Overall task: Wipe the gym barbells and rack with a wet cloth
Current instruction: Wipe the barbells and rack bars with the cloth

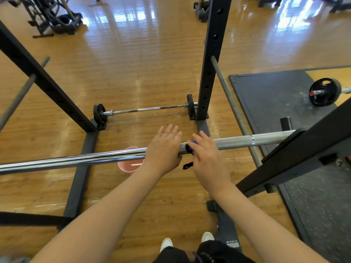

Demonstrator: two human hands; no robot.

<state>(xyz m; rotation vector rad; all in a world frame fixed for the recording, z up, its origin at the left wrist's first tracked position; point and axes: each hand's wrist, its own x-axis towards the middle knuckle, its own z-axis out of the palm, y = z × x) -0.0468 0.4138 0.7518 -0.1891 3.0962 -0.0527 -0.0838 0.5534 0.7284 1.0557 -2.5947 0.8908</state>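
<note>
The right hand (208,160) pressed a blue cloth (190,147) against the racked barbell (76,160), fingers curled over it. At its nine o'clock, touching, the left hand (164,149) lay flat and released on the bar. The cloth was barely pinched; a slip could drop it toward the pink bucket (129,167) at seven o'clock.

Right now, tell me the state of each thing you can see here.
Bar: resting across the rack.
Cloth: blue, wrapped on the bar.
Left hand: fingers straight, resting on the bar.
Right hand: pressing the cloth.
Bucket: upright on the floor.
Small barbell: lying on the floor.
</note>
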